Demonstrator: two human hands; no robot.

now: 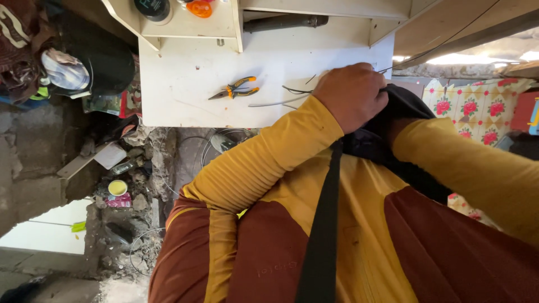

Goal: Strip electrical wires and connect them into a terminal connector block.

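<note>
Rubble and bare concrete fill the floor on our left, and a white table stands ahead of us. On it lie pliers with orange-and-grey handles, and just to their right a few loose wires, some dark and one pale. A dark tube rests along a shelf at the table's back. Off to the right hangs a cloth printed with red roses.

We are looking down our own chest, yellow sleeves crossing in front. Our left hand is curled shut on the top of a black bag, held up against us over the table's near edge, well apart from the pliers and close to the wires. A black strap runs down from the bag across our shirt. Our right forearm reaches in towards the bag from the right, but the hand itself is hidden behind or inside the fabric, so we cannot tell whether it is open or closed.
</note>
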